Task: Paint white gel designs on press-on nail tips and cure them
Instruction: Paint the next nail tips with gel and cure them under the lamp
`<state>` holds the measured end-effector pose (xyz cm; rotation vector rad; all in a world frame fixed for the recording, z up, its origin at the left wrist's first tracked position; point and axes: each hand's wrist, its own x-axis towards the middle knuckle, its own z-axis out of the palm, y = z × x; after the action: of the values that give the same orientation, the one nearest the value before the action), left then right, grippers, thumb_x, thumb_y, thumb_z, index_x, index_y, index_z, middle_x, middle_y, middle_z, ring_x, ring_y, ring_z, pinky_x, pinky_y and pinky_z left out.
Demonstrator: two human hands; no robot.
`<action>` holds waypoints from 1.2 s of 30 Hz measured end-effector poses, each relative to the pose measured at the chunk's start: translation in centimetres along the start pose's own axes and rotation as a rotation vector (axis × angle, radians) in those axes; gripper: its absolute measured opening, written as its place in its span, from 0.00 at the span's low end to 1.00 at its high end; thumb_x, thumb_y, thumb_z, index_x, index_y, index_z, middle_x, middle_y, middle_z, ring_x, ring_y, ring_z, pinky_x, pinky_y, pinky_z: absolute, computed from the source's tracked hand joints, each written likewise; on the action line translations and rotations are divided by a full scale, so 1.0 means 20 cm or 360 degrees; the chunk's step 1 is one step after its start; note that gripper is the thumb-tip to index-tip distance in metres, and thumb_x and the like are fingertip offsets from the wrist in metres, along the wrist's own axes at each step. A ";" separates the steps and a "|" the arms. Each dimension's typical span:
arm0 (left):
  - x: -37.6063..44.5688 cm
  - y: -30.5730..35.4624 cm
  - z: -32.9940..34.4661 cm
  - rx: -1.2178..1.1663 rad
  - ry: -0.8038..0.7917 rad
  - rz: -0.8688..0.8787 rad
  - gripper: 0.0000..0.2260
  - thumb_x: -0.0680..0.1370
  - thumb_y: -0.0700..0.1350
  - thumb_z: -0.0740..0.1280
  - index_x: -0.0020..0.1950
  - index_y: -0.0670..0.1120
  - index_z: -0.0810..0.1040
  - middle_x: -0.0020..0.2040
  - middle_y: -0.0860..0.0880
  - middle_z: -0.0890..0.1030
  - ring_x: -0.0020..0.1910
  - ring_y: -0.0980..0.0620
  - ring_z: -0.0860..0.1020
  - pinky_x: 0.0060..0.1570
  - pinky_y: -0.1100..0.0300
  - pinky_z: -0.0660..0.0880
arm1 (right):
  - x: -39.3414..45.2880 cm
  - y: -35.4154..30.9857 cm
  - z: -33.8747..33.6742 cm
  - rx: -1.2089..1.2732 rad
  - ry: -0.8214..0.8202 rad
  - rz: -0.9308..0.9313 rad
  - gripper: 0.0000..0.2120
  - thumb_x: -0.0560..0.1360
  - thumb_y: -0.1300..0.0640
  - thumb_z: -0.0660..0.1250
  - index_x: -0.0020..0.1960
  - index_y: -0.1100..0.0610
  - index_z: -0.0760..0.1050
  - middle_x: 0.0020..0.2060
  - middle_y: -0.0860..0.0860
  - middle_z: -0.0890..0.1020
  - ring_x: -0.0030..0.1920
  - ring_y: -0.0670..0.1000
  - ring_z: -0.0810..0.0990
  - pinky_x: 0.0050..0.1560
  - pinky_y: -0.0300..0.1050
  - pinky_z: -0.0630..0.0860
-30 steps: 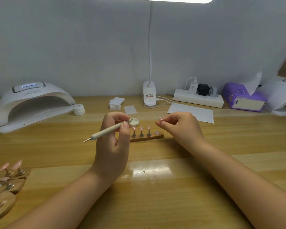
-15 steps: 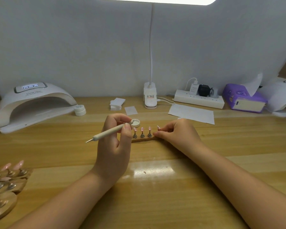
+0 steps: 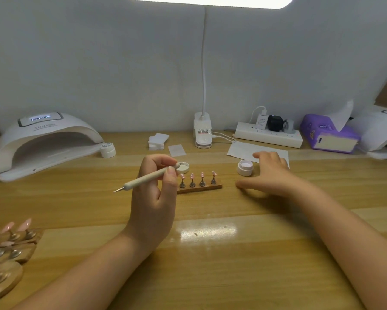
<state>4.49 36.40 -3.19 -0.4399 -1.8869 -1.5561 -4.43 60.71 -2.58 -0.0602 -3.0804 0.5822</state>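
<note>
Four pink nail tips stand upright on small metal pegs in a row on a narrow wooden holder, mid tabletop, long axis running left-right, just in front of both hands. Left hand pinches a slim pale dotting pen between thumb and curled fingers, metal tip pointing left and away from the tips, other end hidden at the fingers beside a shallow white lid. Right hand is blurred, fingers spread and relaxed, gripping nothing, hovering low just right of the holder. An open white gel jar, short, round, plastic, sits between the holder's right end and the right hand, close to its fingers, so the right hand is nearer the jar and the left nearer the tips. Likely next: bring the pen round to the jar. White domed cure lamp sits far left, opening facing the person, well apart from the holder; glossy wood grain underneath. More pink tips on wooden stands at the near left edge
</note>
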 end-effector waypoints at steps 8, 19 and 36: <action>0.00 0.03 0.00 -0.0043 -0.0052 -0.0073 0.05 0.77 0.44 0.60 0.48 0.53 0.74 0.43 0.54 0.80 0.40 0.54 0.79 0.37 0.69 0.75 | -0.01 0.01 0.05 0.0247 0.0355 -0.0182 0.18 0.67 0.39 0.72 0.49 0.50 0.78 0.50 0.49 0.77 0.54 0.52 0.74 0.55 0.53 0.75; 0.03 0.10 0.03 -0.0138 0.0036 -0.0125 0.05 0.79 0.48 0.64 0.47 0.48 0.77 0.40 0.51 0.82 0.38 0.58 0.80 0.39 0.67 0.76 | -0.17 -0.26 0.06 0.0377 0.0912 -0.1024 0.16 0.66 0.51 0.77 0.45 0.60 0.77 0.43 0.53 0.76 0.45 0.51 0.72 0.44 0.43 0.71; 0.06 0.07 0.03 -0.0463 0.0267 -0.0581 0.14 0.73 0.56 0.65 0.41 0.46 0.79 0.28 0.53 0.77 0.29 0.58 0.75 0.32 0.66 0.74 | -0.24 -0.33 0.08 0.0369 0.1052 -0.1299 0.17 0.65 0.51 0.76 0.43 0.64 0.77 0.44 0.57 0.78 0.46 0.54 0.74 0.45 0.51 0.74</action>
<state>4.29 37.10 -1.35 -0.0812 -1.6822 -2.0521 0.13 53.84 -1.64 0.7826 -2.1125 0.6639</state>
